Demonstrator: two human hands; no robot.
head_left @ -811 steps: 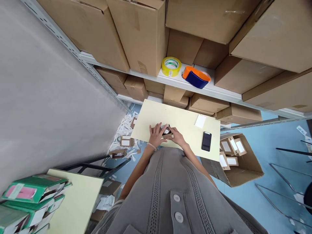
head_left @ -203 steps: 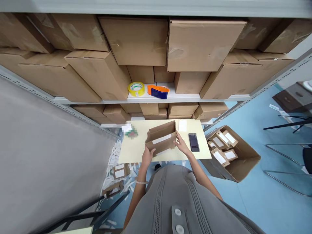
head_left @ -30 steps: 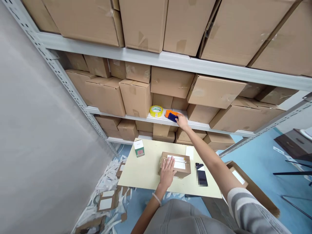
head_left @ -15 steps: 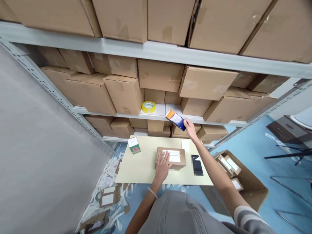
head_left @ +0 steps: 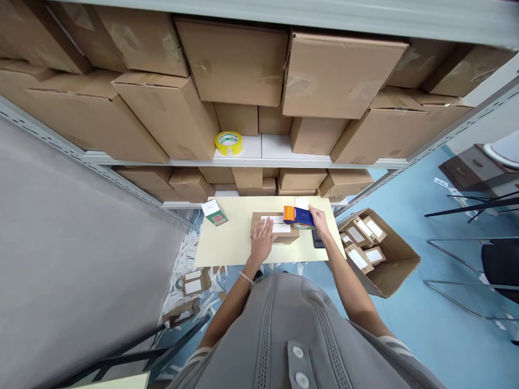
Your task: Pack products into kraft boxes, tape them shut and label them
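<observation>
Mid-frame, the left hand [head_left: 261,240] rests its fingers, slightly apart, on the brown carton [head_left: 283,236]; held only at its left end, it could twist under a tug. Just right, the right hand [head_left: 320,221] clamps its fingers on the blue end of the tape dispenser [head_left: 301,216]; a low sweep might knock the phone [head_left: 318,241] on the pale table [head_left: 227,246].

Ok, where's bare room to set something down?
On the table, bare top shows between the green-and-white box and the carton under the left hand. The shelf has a bare stretch right of the yellow tape roll. Crowded: the carton's right end, where the tape dispenser, right hand and phone bunch.
</observation>
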